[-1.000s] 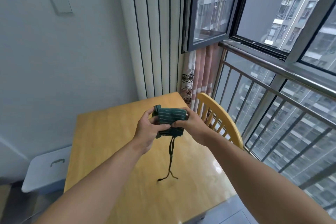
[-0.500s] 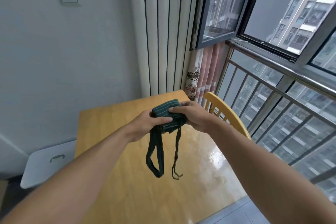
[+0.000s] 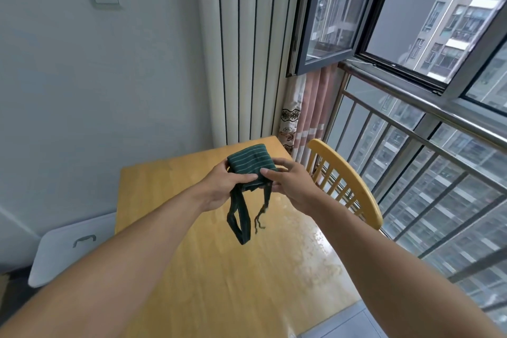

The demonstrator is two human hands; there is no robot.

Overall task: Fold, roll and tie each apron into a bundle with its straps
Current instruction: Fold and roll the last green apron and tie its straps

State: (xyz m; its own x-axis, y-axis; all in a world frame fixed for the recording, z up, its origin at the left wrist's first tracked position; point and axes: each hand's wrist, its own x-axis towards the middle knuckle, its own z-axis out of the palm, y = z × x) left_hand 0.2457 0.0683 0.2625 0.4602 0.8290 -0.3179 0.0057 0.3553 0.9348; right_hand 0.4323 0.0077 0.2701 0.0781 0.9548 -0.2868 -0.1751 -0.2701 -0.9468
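The apron (image 3: pixel 251 163), a dark green cloth with thin pale stripes, is sitting folded into a small wad that I am holding up in the air above the wooden table (image 3: pixel 219 269). My left hand (image 3: pixel 222 189) is gripping its left side, thumb lying across the top. My right hand (image 3: pixel 290 186) is pinching the right edge, thumb on top and fingers curling underneath. A looped strap (image 3: pixel 238 223) and a thin frayed cord (image 3: pixel 263 208) are dangling below the wad, clear of the table. A yellow chair (image 3: pixel 348 184) is standing at the table's right.
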